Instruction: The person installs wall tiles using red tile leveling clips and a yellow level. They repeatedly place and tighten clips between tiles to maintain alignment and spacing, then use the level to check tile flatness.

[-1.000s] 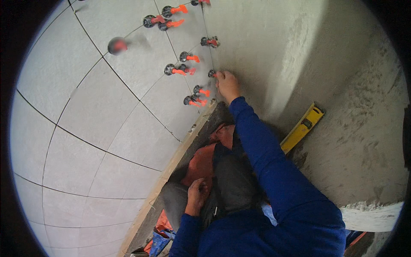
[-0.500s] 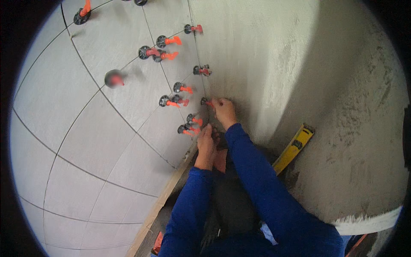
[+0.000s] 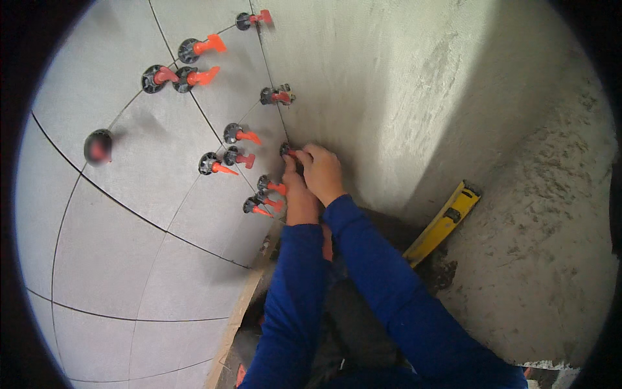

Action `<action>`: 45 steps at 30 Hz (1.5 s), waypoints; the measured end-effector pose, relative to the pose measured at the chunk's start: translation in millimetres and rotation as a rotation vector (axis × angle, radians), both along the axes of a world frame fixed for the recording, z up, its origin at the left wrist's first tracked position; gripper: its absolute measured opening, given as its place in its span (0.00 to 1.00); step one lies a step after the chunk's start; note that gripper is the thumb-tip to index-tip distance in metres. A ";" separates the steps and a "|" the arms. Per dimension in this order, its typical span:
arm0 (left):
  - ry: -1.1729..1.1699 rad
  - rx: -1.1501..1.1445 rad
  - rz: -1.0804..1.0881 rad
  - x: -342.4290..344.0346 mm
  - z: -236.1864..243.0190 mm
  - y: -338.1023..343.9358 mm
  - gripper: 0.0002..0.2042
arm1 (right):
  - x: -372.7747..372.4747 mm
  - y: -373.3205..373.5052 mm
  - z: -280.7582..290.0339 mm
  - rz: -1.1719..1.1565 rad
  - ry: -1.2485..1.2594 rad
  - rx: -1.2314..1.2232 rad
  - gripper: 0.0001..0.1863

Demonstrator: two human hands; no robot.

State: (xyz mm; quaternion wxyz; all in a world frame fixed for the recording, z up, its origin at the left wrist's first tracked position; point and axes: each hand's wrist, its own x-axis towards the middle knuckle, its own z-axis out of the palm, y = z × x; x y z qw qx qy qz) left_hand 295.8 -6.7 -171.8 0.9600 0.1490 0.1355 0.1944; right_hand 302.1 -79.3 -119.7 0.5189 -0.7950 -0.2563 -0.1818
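Both my hands are at a tile leveler (image 3: 284, 149) with a black round base and a red handle, set at the tile edge beside the corner. My right hand (image 3: 323, 172) has its fingers closed on the red handle. Close below, my left hand (image 3: 300, 198) reaches up with its fingertips at the same leveler; how far they close on it is partly hidden. Nearest to my left hand, an orange-handled leveler (image 3: 272, 185) stands on the grey tile wall (image 3: 123, 240), with two more just below it.
Several other levelers line the tile joints, such as the one with an orange handle (image 3: 201, 47). On the right is a rough plastered wall (image 3: 382, 78). A yellow spirit level (image 3: 444, 223) leans there. A wooden strip (image 3: 230, 337) runs along the lower tile edge.
My left hand has moved up from below to join my right hand at the red-handled leveler. The view has shifted closer, so the levelers appear larger and farther left.
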 end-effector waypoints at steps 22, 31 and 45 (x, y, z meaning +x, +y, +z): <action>-0.022 -0.012 0.276 -2.2 29.1 -23.4 0.20 | 8.9 -12.1 5.2 0.094 0.118 0.014 0.14; 0.003 -0.048 -0.010 -22.6 7.0 -29.0 0.15 | 8.2 -2.3 2.5 0.039 0.245 0.021 0.16; 0.536 0.275 -0.157 -404.3 -104.1 -94.6 0.10 | 4.3 33.6 2.0 0.311 0.746 0.307 0.20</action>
